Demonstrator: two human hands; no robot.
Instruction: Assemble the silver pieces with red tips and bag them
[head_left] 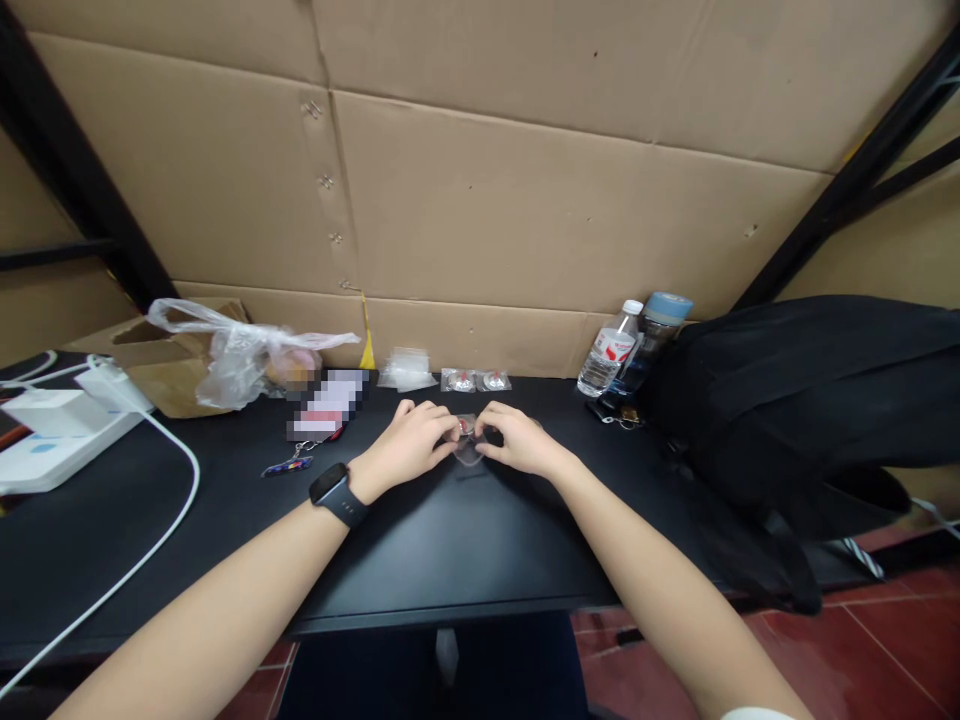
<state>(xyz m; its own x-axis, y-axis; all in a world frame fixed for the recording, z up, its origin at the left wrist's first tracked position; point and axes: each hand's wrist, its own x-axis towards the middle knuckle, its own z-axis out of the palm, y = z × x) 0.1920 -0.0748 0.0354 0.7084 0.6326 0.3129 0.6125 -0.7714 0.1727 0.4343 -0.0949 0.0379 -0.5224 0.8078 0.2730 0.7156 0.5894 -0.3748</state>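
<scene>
Between my hands, above the middle of the black table, is a small clear plastic bag (469, 453) with a red and silver item (465, 427) showing at its upper part. My left hand (411, 442), with a dark watch at the wrist, pinches the bag's left side. On the other side, the thumb and fingers of my right hand (520, 440) are curled and closed on the bag's right edge. Just beyond lie two bagged round silver items with red centres, one on the left (459, 380) and one on the right (493, 381). A stack of clear bags (407, 370) lies left of them.
A phone (327, 405) with a charm lies at left, near a cardboard box (176, 365) and a plastic carrier bag (232, 365). A white power strip (64, 440) trails a cable. Rightward stand a water bottle (609, 350), a blue-lidded bottle (654, 340) and a black backpack (795, 400).
</scene>
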